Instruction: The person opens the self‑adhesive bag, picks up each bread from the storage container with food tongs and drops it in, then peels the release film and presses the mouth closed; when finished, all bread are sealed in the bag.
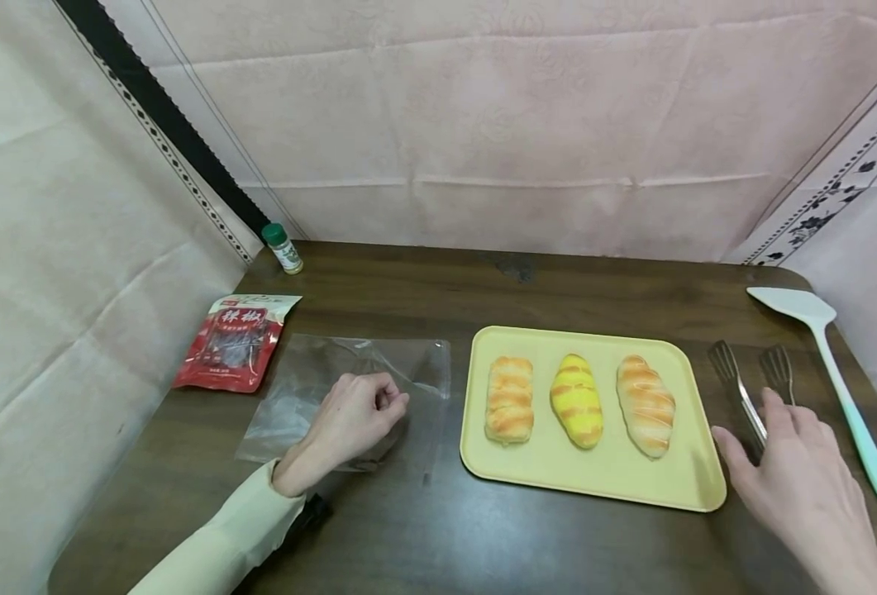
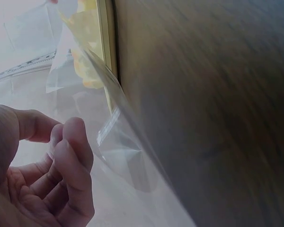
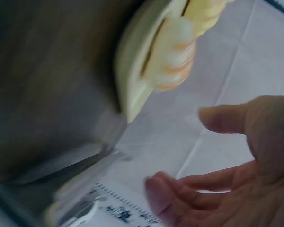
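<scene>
My left hand (image 1: 356, 413) is above the right part of a clear plastic bag (image 1: 289, 413) with fingers curled. In the left wrist view, the thumb and fingertips (image 2: 75, 127) meet beside the raised film (image 2: 128, 165); the pinch on it is hard to see. My right hand (image 1: 806, 479) is spread beside the tray, thumb apart from the fingers. It is over a metal utensil with fork-shaped ends (image 1: 728, 364); its lower part is hidden, so I cannot tell whether it is tongs or two forks. A yellow tray (image 1: 557, 475) holds three breads (image 1: 577, 401).
Left of the bag lies a red and white food packet (image 1: 233, 343). Behind it stands a small green-capped bottle (image 1: 283, 249). A pale turquoise spatula (image 1: 843, 380) lies along the right side. Light cloth curtains (image 1: 520, 124) border the brown table (image 1: 408, 289).
</scene>
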Available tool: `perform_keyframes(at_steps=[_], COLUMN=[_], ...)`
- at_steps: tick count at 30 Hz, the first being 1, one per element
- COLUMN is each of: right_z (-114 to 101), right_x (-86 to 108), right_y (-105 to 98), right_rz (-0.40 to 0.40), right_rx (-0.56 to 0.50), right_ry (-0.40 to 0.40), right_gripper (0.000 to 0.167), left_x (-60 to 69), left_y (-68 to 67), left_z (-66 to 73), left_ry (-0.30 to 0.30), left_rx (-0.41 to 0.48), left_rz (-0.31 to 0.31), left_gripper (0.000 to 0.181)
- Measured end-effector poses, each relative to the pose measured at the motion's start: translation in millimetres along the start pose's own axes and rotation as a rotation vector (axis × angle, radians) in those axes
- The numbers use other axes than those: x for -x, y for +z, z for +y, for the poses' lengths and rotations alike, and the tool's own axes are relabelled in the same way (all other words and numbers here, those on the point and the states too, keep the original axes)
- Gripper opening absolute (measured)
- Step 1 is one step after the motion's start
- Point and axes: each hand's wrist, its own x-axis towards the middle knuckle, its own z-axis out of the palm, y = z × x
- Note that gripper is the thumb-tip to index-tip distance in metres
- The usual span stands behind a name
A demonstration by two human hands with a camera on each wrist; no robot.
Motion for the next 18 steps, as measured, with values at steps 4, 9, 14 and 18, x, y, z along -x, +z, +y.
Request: perform_keyframes(at_steps=[4, 9, 14, 18], right_z=[19, 35, 47, 47], right_x=[-4.7, -7.0, -8.2, -9.6], right_y=[3, 8, 11, 11], right_rz=[-0.136, -0.203, -0.226, -0.213], right_rx=[0.079, 0.106, 0.118, 0.117], right_ry=[0.079, 0.101, 0.103, 0.104], right_gripper=[0.088, 0.078, 0.075, 0.071], left_x=[0.4, 0.1, -0.9, -0.7], left_y=[-0.2, -0.1, 0.3, -0.3], left_z=[-0.3, 0.1, 0.9, 2.0], left_ry=[0.000, -0.008, -0.004, -0.002], left_rx=[0.002, 0.005, -0.001, 0.000], left_rz=[-0.003, -0.013, -0.013, -0.010], left_gripper=[0.018, 0.017, 0.017, 0.018])
